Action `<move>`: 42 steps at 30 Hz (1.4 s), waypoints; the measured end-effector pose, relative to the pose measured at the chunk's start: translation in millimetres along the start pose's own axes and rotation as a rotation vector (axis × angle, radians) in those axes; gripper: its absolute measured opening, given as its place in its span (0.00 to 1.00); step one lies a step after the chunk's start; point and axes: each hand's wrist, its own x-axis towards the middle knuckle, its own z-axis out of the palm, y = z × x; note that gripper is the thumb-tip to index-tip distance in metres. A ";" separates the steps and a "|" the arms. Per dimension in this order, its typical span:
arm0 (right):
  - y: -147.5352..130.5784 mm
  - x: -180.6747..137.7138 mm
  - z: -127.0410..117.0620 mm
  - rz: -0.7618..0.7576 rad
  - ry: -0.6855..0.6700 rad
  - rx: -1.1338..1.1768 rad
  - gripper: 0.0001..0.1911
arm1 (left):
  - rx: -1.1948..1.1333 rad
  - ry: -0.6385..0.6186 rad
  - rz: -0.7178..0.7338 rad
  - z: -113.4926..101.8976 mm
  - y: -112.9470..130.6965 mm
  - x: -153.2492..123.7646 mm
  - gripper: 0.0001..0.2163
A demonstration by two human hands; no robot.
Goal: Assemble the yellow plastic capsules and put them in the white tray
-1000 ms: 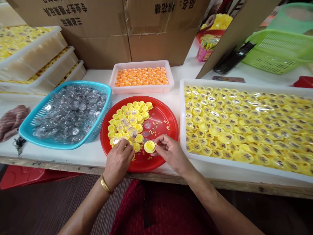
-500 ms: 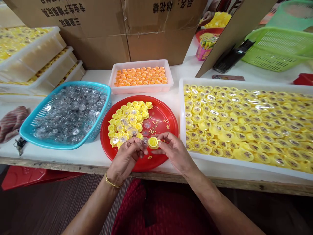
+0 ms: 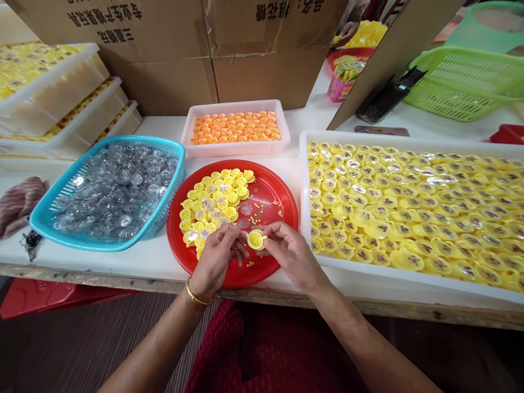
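Over the front of a red round tray (image 3: 282, 188), my right hand (image 3: 292, 255) pinches a small yellow toy cup (image 3: 256, 239) by its handle side, with the cup's open face turned up. Close by on the left, my left hand (image 3: 221, 254) has its thumb and fingertips pressed together; whatever they hold is too small and hidden to name. On the tray's left side lies a cluster of yellow toy cups (image 3: 210, 199), some with clear round lids on them. Small yellow pellets (image 3: 257, 207) and a loose clear lid (image 3: 245, 209) are on the tray's bare part.
At left stands a blue basket (image 3: 180, 174) heaped with clear lids. Behind the tray is a white bin (image 3: 282, 136) of orange cups; at right, a large white bin (image 3: 305, 180) of covered yellow cups. Cardboard (image 3: 172, 71) walls the back. Beyond it, another person's hand shows.
My left hand has shifted slightly, its fingers rolling over beside the cup. My right hand still holds the yellow cup in nearly the same place.
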 end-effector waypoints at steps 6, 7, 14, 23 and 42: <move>-5.2 -11.5 3.0 -0.058 0.146 0.138 0.12 | 0.919 0.226 0.541 -21.1 26.6 8.5 0.05; -7.1 -13.2 3.5 -0.064 0.171 0.161 0.12 | 1.075 0.204 0.628 -22.9 28.7 9.1 0.04; -23.3 -12.3 -0.2 -0.072 0.223 0.232 0.13 | 1.775 -0.041 0.761 3.1 13.7 26.9 0.09; -26.3 -8.7 -4.9 -0.045 0.232 0.251 0.14 | 1.806 -0.164 0.765 18.2 12.2 50.6 0.11; -22.6 -2.0 3.1 -0.018 0.110 0.225 0.14 | 0.351 -0.174 0.256 7.9 34.2 6.6 0.08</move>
